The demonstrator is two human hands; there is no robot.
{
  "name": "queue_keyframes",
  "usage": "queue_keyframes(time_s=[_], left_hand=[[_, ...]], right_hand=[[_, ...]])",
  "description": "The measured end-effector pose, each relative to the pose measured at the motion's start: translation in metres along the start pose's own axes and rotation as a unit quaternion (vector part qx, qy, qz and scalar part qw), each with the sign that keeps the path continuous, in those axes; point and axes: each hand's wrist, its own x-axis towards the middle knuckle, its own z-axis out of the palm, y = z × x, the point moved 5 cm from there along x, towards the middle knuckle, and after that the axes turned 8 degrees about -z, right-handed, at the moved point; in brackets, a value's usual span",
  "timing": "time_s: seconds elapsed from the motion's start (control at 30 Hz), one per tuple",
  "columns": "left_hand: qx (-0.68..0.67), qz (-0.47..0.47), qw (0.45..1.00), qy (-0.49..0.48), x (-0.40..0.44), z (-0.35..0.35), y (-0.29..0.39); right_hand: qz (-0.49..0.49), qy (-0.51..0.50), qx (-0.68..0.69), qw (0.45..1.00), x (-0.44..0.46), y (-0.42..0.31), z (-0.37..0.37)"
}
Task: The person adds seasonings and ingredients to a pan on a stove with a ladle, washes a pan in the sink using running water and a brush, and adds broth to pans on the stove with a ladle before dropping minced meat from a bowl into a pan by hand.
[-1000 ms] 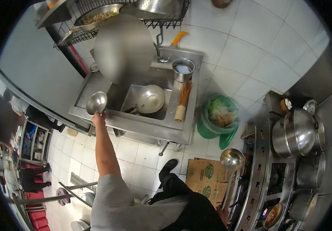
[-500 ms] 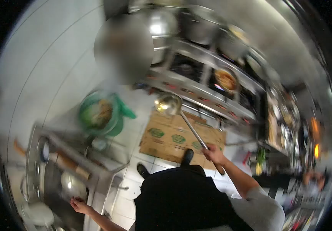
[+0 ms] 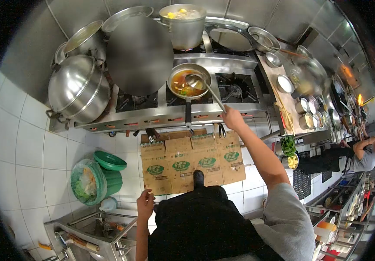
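The ladle (image 3: 193, 81) is grasped in the closed right hand (image 3: 234, 118) — its bowl in the broth of the pan (image 3: 181, 68), on the stove (image 3: 146, 114); the left hand (image 3: 145, 204), loosely curled, is held before the stove.

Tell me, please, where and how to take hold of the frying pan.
I'd take the frying pan by its dark handle, left hand coming from the near side: the handle is long, straight and points over the stove's front towards the person, away from the ladle's bowl.

Head-worn view, facing forward and down, wide, stove mid-distance, edges perhaps warped
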Motion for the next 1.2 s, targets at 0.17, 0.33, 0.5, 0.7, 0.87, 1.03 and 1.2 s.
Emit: queue_keyframes(time_s=[0.17,0.33,0.5,0.7,0.87,1.03,1.2], left_hand=[[0.094,-0.021,0.995,-0.02,0.014,0.045,0.033],[0.085,-0.04,0.996,-0.006,0.033,0.045,0.041],[0.1,-0.01,0.995,-0.028,0.084,0.047,0.065],[0.097,-0.019,0.991,-0.088,0.177,0.05,0.105],[0.095,0.003,0.988,-0.119,0.241,0.045,0.134],[0.061,-0.008,0.988,-0.143,0.274,0.04,0.141],[0.025,-0.025,0.987,-0.159,0.296,0.033,0.128]], right_hand=[[-0.025,-0.022,-0.018,0.999,0.072,0.026,0.036],[0.162,-0.122,0.297,0.933,0.088,0.034,0.053],[0.285,-0.166,0.589,0.738,0.087,0.039,0.055],[0.115,-0.083,0.26,0.955,0.095,0.033,0.006],[0.035,-0.024,0.081,0.996,0.109,0.024,-0.008],[0.26,-0.162,0.355,0.883,0.099,0.016,0.039],[0.369,-0.203,0.721,0.55,0.087,-0.015,0.033]])
